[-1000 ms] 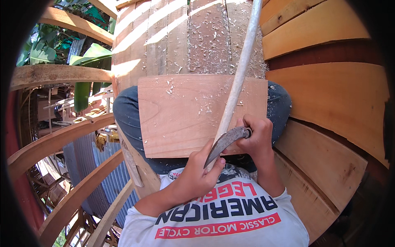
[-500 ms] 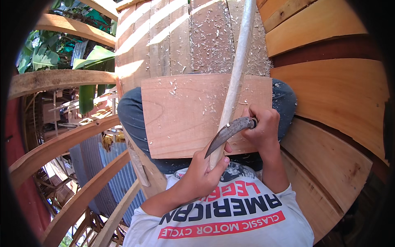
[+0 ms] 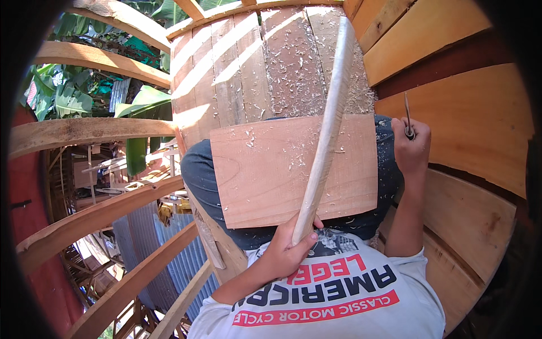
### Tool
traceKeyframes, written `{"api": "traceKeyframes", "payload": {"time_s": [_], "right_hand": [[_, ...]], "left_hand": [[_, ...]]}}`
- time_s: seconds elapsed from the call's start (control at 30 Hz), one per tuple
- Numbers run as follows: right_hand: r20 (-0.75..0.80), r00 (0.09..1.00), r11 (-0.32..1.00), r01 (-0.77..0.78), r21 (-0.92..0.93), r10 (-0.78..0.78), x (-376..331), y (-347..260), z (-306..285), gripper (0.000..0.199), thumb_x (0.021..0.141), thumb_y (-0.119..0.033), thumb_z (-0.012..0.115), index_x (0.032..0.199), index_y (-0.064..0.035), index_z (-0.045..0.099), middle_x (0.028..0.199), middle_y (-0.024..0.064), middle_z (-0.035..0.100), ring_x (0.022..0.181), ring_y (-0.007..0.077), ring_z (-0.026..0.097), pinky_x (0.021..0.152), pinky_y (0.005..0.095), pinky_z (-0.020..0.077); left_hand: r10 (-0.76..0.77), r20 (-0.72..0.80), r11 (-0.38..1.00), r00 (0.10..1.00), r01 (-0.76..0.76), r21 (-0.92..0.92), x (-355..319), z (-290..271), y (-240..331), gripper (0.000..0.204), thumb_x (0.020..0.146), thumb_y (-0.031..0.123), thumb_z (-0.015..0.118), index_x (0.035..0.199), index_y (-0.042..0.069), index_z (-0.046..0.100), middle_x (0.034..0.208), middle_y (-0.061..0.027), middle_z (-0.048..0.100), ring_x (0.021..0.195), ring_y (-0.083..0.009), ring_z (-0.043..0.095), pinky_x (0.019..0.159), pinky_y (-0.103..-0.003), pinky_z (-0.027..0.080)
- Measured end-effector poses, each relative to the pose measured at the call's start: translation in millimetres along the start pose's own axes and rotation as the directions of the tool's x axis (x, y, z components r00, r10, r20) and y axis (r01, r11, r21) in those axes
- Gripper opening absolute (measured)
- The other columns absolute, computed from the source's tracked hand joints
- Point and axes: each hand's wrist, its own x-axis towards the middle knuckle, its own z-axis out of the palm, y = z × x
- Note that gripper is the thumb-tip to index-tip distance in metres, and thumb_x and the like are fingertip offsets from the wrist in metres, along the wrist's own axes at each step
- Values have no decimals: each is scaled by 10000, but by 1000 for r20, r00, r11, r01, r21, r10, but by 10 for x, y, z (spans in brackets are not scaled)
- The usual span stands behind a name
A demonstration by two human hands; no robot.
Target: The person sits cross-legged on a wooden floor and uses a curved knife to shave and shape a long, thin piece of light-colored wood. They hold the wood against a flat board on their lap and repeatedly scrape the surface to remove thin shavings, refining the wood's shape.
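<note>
Near my belly, my left hand (image 3: pixel 291 246) is closed round the lower end of a long, pale, slightly curved wooden pole (image 3: pixel 327 135). The pole slants up and away over a flat wooden board (image 3: pixel 254 175) that lies across my lap, dotted with curled shavings. Off to the right, beside my right knee, my right hand (image 3: pixel 413 144) grips the handle of a knife (image 3: pixel 407 110). Its blade points away from me and is seen nearly edge-on, apart from the pole. Most of the handle is hidden in my fist.
Planks of the floor (image 3: pixel 237 73) ahead carry many wood shavings. Curved orange-brown boards (image 3: pixel 463 124) form a wall close on my right. At the left stands a railing of wooden slats (image 3: pixel 90 130), with leaves and corrugated metal sheets (image 3: pixel 175 254) beyond it.
My right hand has moved the knife off the pole, out to the right and away from me. My left hand still grips the pole's near end. The view has shifted slightly.
</note>
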Motion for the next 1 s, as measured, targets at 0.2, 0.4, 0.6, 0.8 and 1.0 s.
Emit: {"api": "traceKeyframes", "payload": {"time_s": [0.2,0.4,0.6,0.8,1.0], "right_hand": [[321,924,967,242,-78,-205,-670,-404,300,223,757,-182,659,596,-41,595,522,162,529,511,354,575,480,400,439],[187,959,960,242,-140,-215,-600,-293,358,190,742,-175,663,606,-50,617,537,164,550,524,359,584,486,402,466],[408,841,922,388,3,-355,-789,-404,298,183,762,-193,656,647,-52,640,581,181,573,563,367,602,521,416,487],[279,949,981,176,-85,-146,-638,-228,333,203,730,-192,705,653,-35,602,563,167,558,542,359,591,520,414,473],[353,903,962,271,-26,-245,-808,-291,401,202,709,-148,726,649,-33,570,552,141,543,528,340,586,486,390,452]], "left_hand": [[32,-45,975,998,-41,-218,95,-141,163,285,882,156,554,1082,-18,451,640,-21,412,500,-85,401,462,-233,363],[45,52,994,998,-40,-100,7,47,213,253,898,128,540,1085,-14,448,682,-20,454,526,-75,420,473,-225,362],[45,0,995,999,-45,-85,-39,56,149,214,916,97,513,1097,-3,459,670,3,453,525,-54,423,475,-208,354],[171,-118,944,978,-128,303,-28,-72,254,197,885,58,530,1073,3,502,631,1,468,544,-94,444,524,-253,359],[330,-135,793,934,-197,576,0,-176,373,204,866,31,538,1064,-3,500,637,-82,502,546,-153,496,539,-299,389]]}}
